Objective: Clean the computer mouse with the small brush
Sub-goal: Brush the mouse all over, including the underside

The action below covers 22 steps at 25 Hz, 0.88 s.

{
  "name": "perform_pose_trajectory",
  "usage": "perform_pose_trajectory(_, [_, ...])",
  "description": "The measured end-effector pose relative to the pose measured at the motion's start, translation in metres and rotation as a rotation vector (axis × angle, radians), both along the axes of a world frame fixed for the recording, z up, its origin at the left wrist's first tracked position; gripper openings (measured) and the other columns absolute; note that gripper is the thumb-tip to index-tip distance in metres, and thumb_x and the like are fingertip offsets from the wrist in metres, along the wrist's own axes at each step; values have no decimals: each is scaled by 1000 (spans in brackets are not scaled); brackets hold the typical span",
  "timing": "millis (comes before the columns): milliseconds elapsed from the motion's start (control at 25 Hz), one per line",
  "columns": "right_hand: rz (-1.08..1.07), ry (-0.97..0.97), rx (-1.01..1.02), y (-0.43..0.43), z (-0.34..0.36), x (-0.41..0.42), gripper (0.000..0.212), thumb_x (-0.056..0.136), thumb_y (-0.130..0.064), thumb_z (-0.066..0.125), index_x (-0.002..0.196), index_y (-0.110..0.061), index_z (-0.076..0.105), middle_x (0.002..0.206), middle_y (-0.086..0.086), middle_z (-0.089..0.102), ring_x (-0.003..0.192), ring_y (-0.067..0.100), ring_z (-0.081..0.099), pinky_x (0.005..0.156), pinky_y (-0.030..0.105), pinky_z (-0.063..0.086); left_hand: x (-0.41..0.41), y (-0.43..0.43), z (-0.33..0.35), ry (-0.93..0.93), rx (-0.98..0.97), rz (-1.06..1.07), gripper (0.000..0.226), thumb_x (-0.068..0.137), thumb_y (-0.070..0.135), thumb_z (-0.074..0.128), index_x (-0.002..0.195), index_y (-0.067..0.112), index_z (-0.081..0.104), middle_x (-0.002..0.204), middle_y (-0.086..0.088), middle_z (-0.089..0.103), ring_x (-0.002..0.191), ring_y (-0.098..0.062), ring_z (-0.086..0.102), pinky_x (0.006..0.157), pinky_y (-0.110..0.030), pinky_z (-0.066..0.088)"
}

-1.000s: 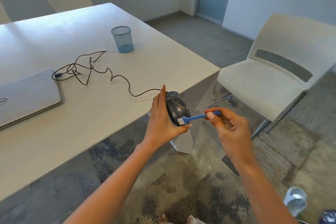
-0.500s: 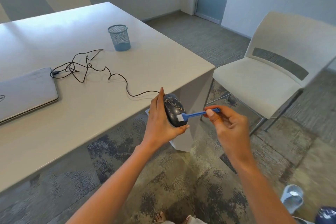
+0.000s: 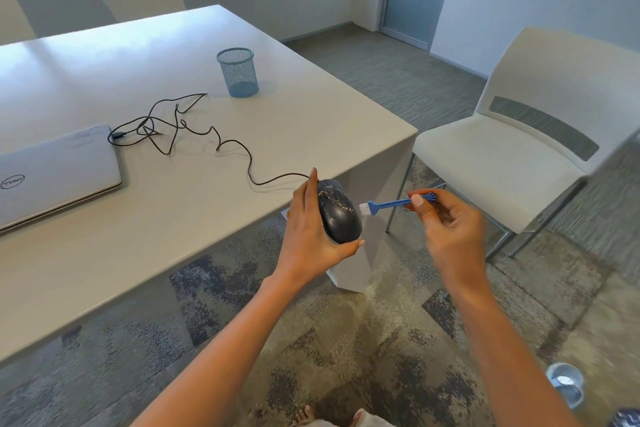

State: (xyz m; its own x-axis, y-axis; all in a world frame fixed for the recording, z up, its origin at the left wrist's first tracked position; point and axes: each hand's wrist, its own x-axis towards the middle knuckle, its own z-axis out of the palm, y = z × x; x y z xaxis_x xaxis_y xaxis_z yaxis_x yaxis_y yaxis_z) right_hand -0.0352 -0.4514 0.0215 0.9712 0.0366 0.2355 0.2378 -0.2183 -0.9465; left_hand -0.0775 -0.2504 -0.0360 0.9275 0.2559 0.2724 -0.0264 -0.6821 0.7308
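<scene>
A dark computer mouse (image 3: 337,211) speckled with pale dust is held on edge in the air just off the table's near corner, with my left hand (image 3: 308,229) wrapped around its back. Its black cable (image 3: 221,144) trails across the table to a tangle. My right hand (image 3: 446,222) pinches the handle of a small blue brush (image 3: 391,204). The brush's white bristles sit at the mouse's right edge, touching it or just off it.
On the white table (image 3: 194,204) lie a shut grey laptop (image 3: 55,173) at the left and a blue mesh cup (image 3: 238,72) farther back. A white chair (image 3: 512,149) stands to the right. A glass (image 3: 564,383) sits on the carpet at lower right.
The brush head has slid from the lower face of the mouse out to its right edge. My right hand moved slightly right. My left hand keeps its hold on the mouse.
</scene>
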Motion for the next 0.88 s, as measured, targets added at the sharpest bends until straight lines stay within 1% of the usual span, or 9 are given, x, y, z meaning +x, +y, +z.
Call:
perform_pose_trajectory(80, [48, -13, 15, 9, 1, -5, 10, 94, -30, 65, 88, -33, 72, 80, -4, 75, 81, 17, 71, 72, 32, 59, 1, 1, 2, -5, 10, 7, 136, 60, 50, 89, 155, 35, -7, 151, -2, 29, 139, -20, 32, 114, -41, 33])
perform_pose_trajectory(240, [122, -25, -48, 33, -3, -13, 12, 94, -29, 66, 85, -34, 71, 74, -8, 73, 70, 11, 66, 66, 30, 56, 4, 1, 4, 8, 6, 7, 137, 61, 48, 90, 157, 27, -5, 152, -4, 30, 141, -24, 34, 112, -49, 39])
perform_pose_trajectory(320, [95, -28, -66, 36, -4, -8, 11, 94, -28, 66, 86, -35, 70, 74, -9, 73, 68, 9, 66, 63, 26, 55, 4, 1, 4, 12, 14, 5, 137, 61, 48, 89, 157, 29, -7, 152, -4, 30, 140, -24, 34, 112, -49, 40])
perform_pose_trajectory(480, [2, 10, -70, 26, -3, 15, 8, 95, -25, 65, 88, -25, 69, 76, -13, 72, 67, -2, 67, 63, 13, 52, 3, 5, 2, 18, 20, -3, 139, 60, 48, 89, 156, 33, -11, 152, -3, 29, 140, -23, 32, 114, -49, 37])
perform_pose_trajectory(600, [-51, 46, -117, 18, 0, 27, 9, 95, -23, 65, 87, -24, 69, 73, -13, 71, 62, -2, 64, 63, 20, 52, 3, 8, -1, 18, 12, -4, 141, 60, 49, 89, 153, 38, -15, 152, 0, 27, 140, -20, 31, 116, -47, 35])
perform_pose_trajectory(680, [-48, 25, -100, 19, 3, 27, 10, 95, -25, 66, 86, -26, 70, 73, -14, 71, 63, -5, 65, 63, 20, 52, 6, 10, -1, 13, 4, -3, 140, 59, 50, 89, 153, 41, -15, 151, 3, 26, 140, -19, 31, 115, -45, 35])
perform_pose_trajectory(760, [10, -5, -74, 29, 6, 20, 12, 94, -26, 66, 84, -32, 70, 74, -12, 74, 71, 1, 70, 67, 21, 55, 8, 11, -1, 11, -8, 4, 138, 59, 50, 88, 154, 38, -11, 150, 3, 28, 139, -18, 32, 114, -45, 37])
perform_pose_trajectory(840, [81, -22, -94, 44, 6, 11, 16, 94, -26, 67, 82, -37, 68, 74, -9, 75, 72, 10, 71, 67, 24, 56, 11, 11, -2, 10, -22, 10, 138, 58, 50, 89, 155, 37, -8, 150, 0, 31, 138, -18, 33, 112, -45, 39])
perform_pose_trajectory(880, [97, -32, -121, 51, 5, 8, 18, 94, -26, 67, 81, -37, 67, 73, -10, 74, 71, 9, 70, 66, 23, 56, 11, 10, -2, 13, -31, 10, 138, 58, 50, 89, 155, 38, -9, 151, 0, 31, 138, -18, 33, 112, -45, 39])
